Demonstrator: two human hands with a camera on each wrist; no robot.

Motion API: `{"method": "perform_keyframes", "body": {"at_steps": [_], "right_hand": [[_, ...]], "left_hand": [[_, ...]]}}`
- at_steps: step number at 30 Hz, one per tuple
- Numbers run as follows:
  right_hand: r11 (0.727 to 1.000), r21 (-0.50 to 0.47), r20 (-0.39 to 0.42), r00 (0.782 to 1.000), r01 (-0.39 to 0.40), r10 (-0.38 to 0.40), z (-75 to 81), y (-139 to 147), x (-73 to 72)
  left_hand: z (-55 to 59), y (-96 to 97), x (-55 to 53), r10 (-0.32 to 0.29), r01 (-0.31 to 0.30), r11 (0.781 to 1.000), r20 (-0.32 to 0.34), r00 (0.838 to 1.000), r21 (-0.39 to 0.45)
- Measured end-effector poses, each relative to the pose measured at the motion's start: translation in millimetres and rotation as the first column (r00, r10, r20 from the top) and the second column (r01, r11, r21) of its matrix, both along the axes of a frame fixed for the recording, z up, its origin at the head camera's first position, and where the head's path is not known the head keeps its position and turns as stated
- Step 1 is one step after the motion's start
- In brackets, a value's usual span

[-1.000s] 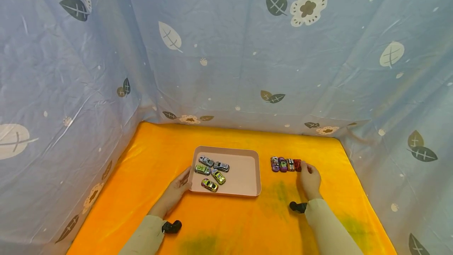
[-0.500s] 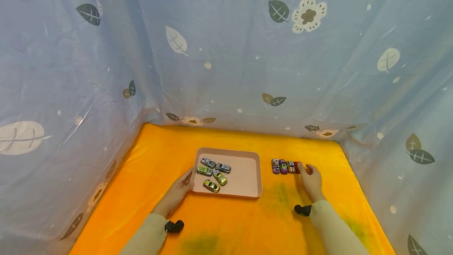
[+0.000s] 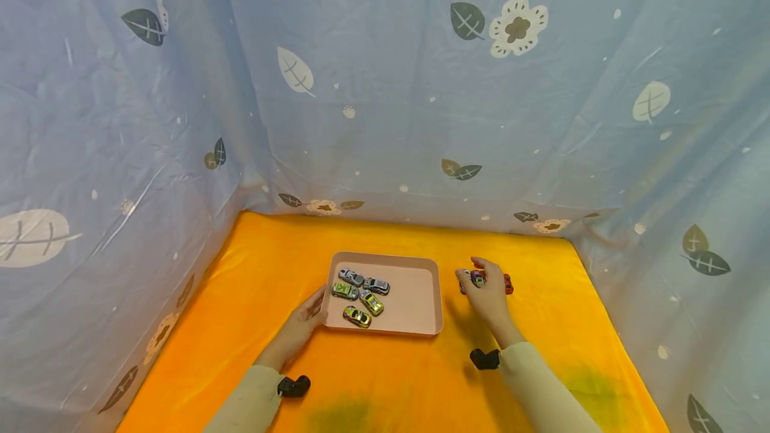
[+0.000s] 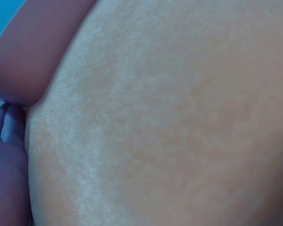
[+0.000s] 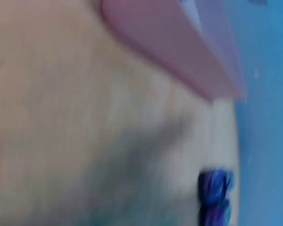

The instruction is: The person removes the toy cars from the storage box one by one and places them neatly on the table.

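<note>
The pink tray (image 3: 415, 327) stands flat on the yellow cloth-covered surface (image 3: 391, 379), with five toy cars in its 9 o'clock half. From the tray's centre, a pale silver car (image 3: 351, 276) lies at 10 o'clock, a darker silver car (image 3: 377, 286) at 11, close to centre, a green car (image 3: 345, 291) at 9, and a yellow car (image 3: 371, 303) and a yellow-and-purple car (image 3: 357, 316) toward 8. The left hand (image 3: 301, 323) rests against the tray's outer wall at 9 o'clock, fingers extended, not clenched. Outside the tray at 3 o'clock, further toy cars stand side by side in a row. The right hand (image 3: 490, 293) is over this row, thumb and forefinger spread, grasping nothing; contact with the cars cannot be determined. Between those fingers a purple-and-green car (image 3: 478, 278) shows; a red car (image 3: 508, 284) ends the row at 3 o'clock. The hand conceals the row's middle. The right wrist view is blurred. Blue printed fabric (image 3: 373, 85) hangs at 12 o'clock.
</note>
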State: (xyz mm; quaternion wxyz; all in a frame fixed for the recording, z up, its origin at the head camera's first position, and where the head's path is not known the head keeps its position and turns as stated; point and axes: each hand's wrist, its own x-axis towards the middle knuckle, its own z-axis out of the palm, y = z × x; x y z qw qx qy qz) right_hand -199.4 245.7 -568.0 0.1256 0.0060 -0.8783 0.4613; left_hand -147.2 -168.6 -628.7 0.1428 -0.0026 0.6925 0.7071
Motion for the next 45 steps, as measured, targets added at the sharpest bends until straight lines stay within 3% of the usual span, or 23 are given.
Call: {"method": "perform_keyframes", "body": {"at_steps": [6,16,27,31,37,45], "right_hand": [[0.992,0.011,-0.037,0.992,-0.122,0.122,8.1,-35.0,1.1],[0.979,-0.013,-0.018,0.979,-0.205,0.205,4.0,-73.9,-1.2],[0.951,-0.012,0.025,0.95,-0.31,0.31,-1.7,-113.9,0.6],[0.951,-0.009,0.096,0.947,-0.308,0.307,-6.0,-124.9,3.1],[0.935,-0.153,0.194,0.918,-0.32,0.346,-15.9,-134.7,2.3],[0.911,-0.32,0.314,0.879,-0.259,0.36,-26.2,-140.8,-8.0]], "left_hand": [[-2.1,0.2,-0.7,0.001,-0.001,1.0,-0.002,1.0,0.003],[-5.0,0.2,-3.6,0.006,-0.006,1.0,-0.004,1.0,-0.001],[-3.7,0.4,-3.5,0.022,-0.022,1.0,0.01,1.0,0.015],[-3.2,1.2,-2.3,0.026,-0.026,0.999,0.002,1.0,0.023],[-3.0,1.3,-2.5,0.025,-0.025,0.999,0.009,1.0,0.026],[-1.7,1.1,-2.5,0.017,-0.017,1.0,-0.008,1.0,0.01]]}}
